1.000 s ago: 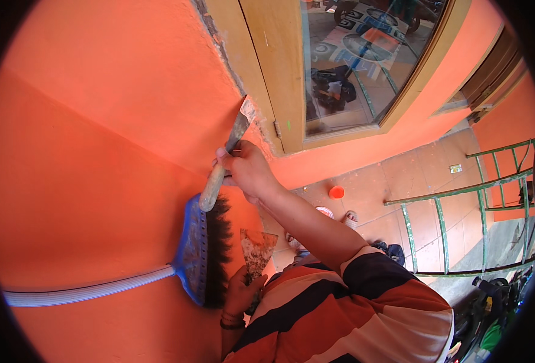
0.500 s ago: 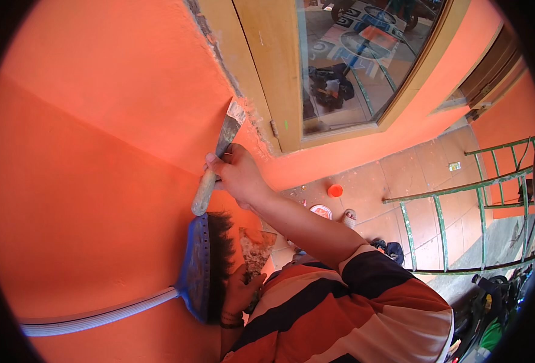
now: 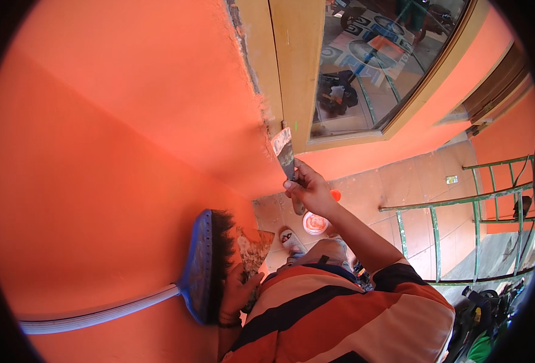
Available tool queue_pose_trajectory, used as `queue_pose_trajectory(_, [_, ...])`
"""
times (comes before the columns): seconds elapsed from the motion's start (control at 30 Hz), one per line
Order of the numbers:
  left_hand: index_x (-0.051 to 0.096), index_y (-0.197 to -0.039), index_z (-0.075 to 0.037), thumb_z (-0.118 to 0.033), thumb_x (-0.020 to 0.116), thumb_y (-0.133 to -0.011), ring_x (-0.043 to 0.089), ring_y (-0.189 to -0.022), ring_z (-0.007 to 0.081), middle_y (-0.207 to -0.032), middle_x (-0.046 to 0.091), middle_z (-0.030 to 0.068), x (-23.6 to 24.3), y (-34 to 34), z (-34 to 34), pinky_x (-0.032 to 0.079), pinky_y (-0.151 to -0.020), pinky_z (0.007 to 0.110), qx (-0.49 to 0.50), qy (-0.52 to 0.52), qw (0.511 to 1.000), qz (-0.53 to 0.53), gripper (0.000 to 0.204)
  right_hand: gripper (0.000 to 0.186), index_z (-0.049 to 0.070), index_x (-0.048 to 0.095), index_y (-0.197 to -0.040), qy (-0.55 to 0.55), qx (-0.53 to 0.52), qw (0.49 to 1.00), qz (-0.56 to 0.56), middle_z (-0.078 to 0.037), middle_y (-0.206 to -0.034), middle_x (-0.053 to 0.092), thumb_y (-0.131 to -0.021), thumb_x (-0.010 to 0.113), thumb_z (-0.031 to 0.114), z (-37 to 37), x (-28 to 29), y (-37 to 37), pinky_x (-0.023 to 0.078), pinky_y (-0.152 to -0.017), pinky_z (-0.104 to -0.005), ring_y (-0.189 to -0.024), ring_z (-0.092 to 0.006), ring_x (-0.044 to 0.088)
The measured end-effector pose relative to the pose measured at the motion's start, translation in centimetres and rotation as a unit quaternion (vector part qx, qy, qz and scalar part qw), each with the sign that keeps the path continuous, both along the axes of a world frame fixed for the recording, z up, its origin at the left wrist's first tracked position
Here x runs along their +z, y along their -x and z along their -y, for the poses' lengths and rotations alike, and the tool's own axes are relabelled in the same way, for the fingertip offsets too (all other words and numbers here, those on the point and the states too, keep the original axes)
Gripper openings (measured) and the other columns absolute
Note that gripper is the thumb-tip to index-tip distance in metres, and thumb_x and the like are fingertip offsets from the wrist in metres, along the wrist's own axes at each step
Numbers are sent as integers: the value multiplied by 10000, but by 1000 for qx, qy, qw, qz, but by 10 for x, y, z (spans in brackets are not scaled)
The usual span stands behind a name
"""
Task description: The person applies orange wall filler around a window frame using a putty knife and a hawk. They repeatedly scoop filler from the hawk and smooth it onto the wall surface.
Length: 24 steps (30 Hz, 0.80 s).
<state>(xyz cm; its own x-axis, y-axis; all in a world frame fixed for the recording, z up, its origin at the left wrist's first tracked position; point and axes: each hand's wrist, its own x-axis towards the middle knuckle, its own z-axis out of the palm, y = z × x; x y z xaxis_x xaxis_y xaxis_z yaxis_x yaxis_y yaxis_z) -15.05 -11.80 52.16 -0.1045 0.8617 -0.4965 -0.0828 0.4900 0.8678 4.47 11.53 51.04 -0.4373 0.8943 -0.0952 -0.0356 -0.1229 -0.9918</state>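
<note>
A putty knife is in my right hand (image 3: 311,190), its fingers closed round the handle. The narrow blade of this putty knife (image 3: 283,148) is smeared with pale filler and points up, close to the lower corner of the wooden window frame (image 3: 296,66). Lower down, my left hand (image 3: 238,289) is closed on a broad scraper (image 3: 254,247) with a stained, blotchy blade; its grip is mostly hidden. Beside that hand is a broom (image 3: 199,266) with a blue head and dark bristles. The orange wall (image 3: 128,151) has a rough, chipped strip along the frame.
On the tiled floor stands a round tub (image 3: 316,223) with orange stuff inside, close to a small red-orange round thing (image 3: 336,195). A green metal ladder (image 3: 437,242) lies across the right side. My sandalled foot (image 3: 291,240) is near the wall. Dark gear sits at lower right.
My right hand has moved right and down with the putty knife, away from the wall's chipped edge. The view has shifted, showing more of the tub and my foot. The left hand stays put.
</note>
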Motion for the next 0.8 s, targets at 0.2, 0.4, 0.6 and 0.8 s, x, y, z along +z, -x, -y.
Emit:
queue_pose_trajectory(0.2, [587, -1126, 1, -77, 690, -859, 560, -667, 77, -829, 619, 15, 1, -2, -3, 454, -595, 240, -17, 23, 1000, 10, 297, 332, 60, 602, -1208, -189, -40, 968, 163, -76, -891, 681, -887, 680, 89, -21, 18, -48, 516, -652, -309, -703, -145, 620])
queue_pose_trajectory(0.4, [581, -1125, 19, -97, 688, -873, 571, -897, 80, -998, 644, 27, -1, 0, -4, 484, -799, 256, -35, 25, 998, 43, 297, 181, 74, 695, -1008, -462, -55, 830, 308, -109, -834, 674, -833, 707, 119, -62, 63, -40, 507, -575, -393, -659, -312, 628])
queue_pose_trajectory(0.6, [595, -1086, 21, -101, 689, -872, 572, -897, 84, -989, 646, 29, -6, -2, -4, 486, -802, 265, -39, 21, 997, 59, 263, 148, 107, 711, -964, -516, -57, 774, 363, -88, -772, 661, -847, 707, 198, -91, 92, -22, 489, -540, -416, -629, -305, 632])
queue_pose_trajectory(0.8, [595, -1091, 24, -89, 691, -864, 577, -896, 92, -1002, 654, 45, -6, -1, 0, 490, -796, 270, -27, 55, 997, 49, 271, 162, 116, 718, -950, -505, -35, 777, 374, -92, -791, 669, -836, 713, 231, -107, 98, -14, 512, -580, -414, -674, -310, 648])
